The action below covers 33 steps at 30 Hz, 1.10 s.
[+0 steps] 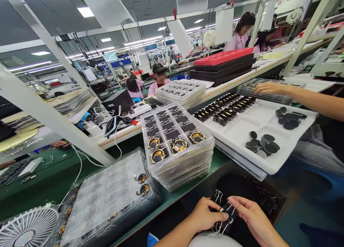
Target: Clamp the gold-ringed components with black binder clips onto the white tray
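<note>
Low in the view, near my lap, my left hand [204, 215] grips a small dark piece with black binder clips clamped around it. A glint of gold shows at its edge, but my fingers cover most of it. My right hand [249, 210] is closed, its thumb and finger pinching the silver wire handle of a binder clip [230, 212] on that piece. Wire handles stick out above and below the fingers. Just beyond stands a stack of clear plastic trays [185, 168], its top tray holding several gold-rimmed round watch cases [180, 145].
Left is another stack of clear trays [107, 189], beside a white fan [29, 229]. A white tray [239, 136] bears rows of clipped pieces [225, 107] and dark discs [264, 144]. A co-worker's hand [272, 88] touches trays at right. Slanting white posts [53, 114] frame the bench.
</note>
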### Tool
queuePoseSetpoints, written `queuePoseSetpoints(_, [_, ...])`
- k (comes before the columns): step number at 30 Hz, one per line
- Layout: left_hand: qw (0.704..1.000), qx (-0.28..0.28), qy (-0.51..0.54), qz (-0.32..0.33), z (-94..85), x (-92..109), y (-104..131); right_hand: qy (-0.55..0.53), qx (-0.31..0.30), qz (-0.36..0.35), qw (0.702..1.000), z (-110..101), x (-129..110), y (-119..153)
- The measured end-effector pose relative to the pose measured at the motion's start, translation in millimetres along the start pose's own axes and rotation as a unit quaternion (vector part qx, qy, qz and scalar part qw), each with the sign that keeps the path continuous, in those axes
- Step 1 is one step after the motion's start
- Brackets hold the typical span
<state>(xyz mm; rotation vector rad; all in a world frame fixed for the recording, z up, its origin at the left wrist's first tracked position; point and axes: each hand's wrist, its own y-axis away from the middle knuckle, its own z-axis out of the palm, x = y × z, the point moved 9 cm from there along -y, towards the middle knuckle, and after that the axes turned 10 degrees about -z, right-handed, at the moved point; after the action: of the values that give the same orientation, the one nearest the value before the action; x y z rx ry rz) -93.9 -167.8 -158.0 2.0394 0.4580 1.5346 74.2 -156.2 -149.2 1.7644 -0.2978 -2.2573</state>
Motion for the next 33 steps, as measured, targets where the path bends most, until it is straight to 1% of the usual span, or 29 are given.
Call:
queuePoseSetpoints(2, [1.0,-0.012,0.0,0.013,2.1,4,1,0.012,0.011,-0.023,1.0,-4,-4,0])
queuePoseSetpoints(4, [0.998,-0.036,-0.003,0.041,5.0,12,3,0.017,0.024,-0.047,0.998,-8,-10,-1])
queuePoseSetpoints(6, [0.996,-0.059,-0.015,0.07,6.8,19,5,0.009,0.018,-0.065,0.998,-9,-16,-3])
queuePoseSetpoints(9, [0.99,-0.085,-0.038,0.111,7.9,28,8,0.013,-0.003,-0.054,0.998,-8,-17,-6])
queuePoseSetpoints(11, [0.982,-0.11,-0.055,0.142,11.3,37,11,0.054,-0.013,-0.034,0.998,-8,-14,-8])
queuePoseSetpoints(12, [0.977,-0.126,-0.07,0.158,14.7,41,13,0.083,-0.025,-0.036,0.996,-6,-14,-9])
queuePoseSetpoints(13, [0.97,-0.142,-0.09,0.173,19.0,45,14,0.113,-0.04,-0.051,0.991,-3,-16,-11])
queuePoseSetpoints(15, [0.958,-0.165,-0.138,0.191,27.3,52,17,0.157,-0.061,-0.107,0.98,1,-24,-12])
queuePoseSetpoints(16, [0.953,-0.171,-0.16,0.192,30.5,54,17,0.165,-0.064,-0.13,0.976,2,-27,-12])
queuePoseSetpoints(17, [0.949,-0.175,-0.177,0.192,32.8,56,17,0.164,-0.062,-0.138,0.975,0,-28,-11])
queuePoseSetpoints(18, [0.947,-0.178,-0.192,0.188,34.6,57,16,0.153,-0.058,-0.129,0.978,-2,-25,-11])
queuePoseSetpoints(21, [0.934,-0.195,-0.25,0.165,39.6,54,11,0.121,-0.056,-0.065,0.989,-12,-6,-8])
queuePoseSetpoints(22, [0.927,-0.207,-0.273,0.153,42.1,52,9,0.119,-0.049,-0.053,0.99,-16,-2,-6])
queuePoseSetpoints(24, [0.912,-0.235,-0.307,0.133,48.1,48,5,0.123,-0.023,-0.052,0.991,-27,1,-4])
queuePoseSetpoints(26, [0.905,-0.262,-0.308,0.131,55.6,51,5,0.118,0.006,-0.061,0.991,-38,-1,-2])
queuePoseSetpoints(28, [0.906,-0.277,-0.285,0.145,62.7,58,6,0.109,0.019,-0.071,0.991,-45,-8,0])
queuePoseSetpoints(31, [0.905,-0.286,-0.262,0.173,70.6,69,10,0.116,0.019,-0.082,0.99,-49,-20,3])
queuePoseSetpoints(33, [0.898,-0.3,-0.265,0.185,73.7,72,14,0.128,0.014,-0.091,0.987,-50,-27,5])
